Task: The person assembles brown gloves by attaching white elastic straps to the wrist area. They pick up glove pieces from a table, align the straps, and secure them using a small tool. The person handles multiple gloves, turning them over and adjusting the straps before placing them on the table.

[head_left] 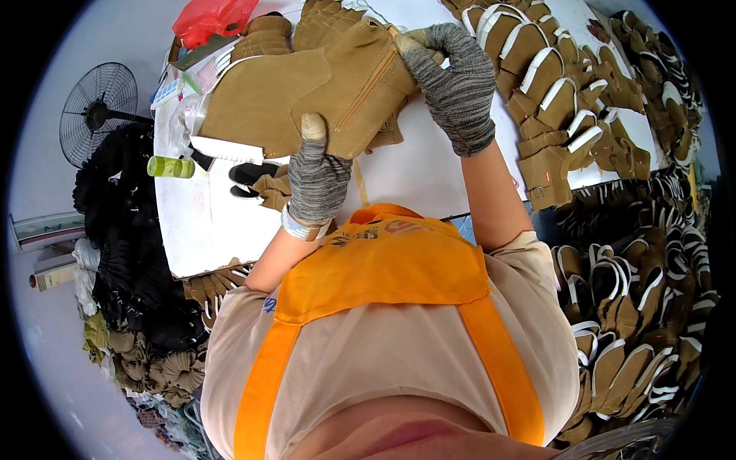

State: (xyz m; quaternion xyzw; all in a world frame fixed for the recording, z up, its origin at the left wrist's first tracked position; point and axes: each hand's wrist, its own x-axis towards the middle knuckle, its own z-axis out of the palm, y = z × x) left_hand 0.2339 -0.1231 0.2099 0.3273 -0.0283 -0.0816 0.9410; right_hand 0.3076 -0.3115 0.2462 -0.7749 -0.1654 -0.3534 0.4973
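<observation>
A tan suede boot upper [264, 100] with a side zipper and a white toothed strip along its toe edge is held up above the white table. My left hand [318, 184], in a grey knit glove, grips its lower edge, thumb on the front and the other fingers hidden behind. At the shaft's top corner, near the zipper end, my right hand [456, 84], gloved alike, pinches the edge between thumb and fingers. More brown uppers [326, 27] lie just behind the held one.
Rows of brown uppers with white edges [548, 84] cover the table's right side, with more stacked below [629, 307]. A red plastic bag [211, 21] lies at the far left. A green can-like container [170, 167] sits at the left edge, near a black fan [98, 113] and black piles [123, 230].
</observation>
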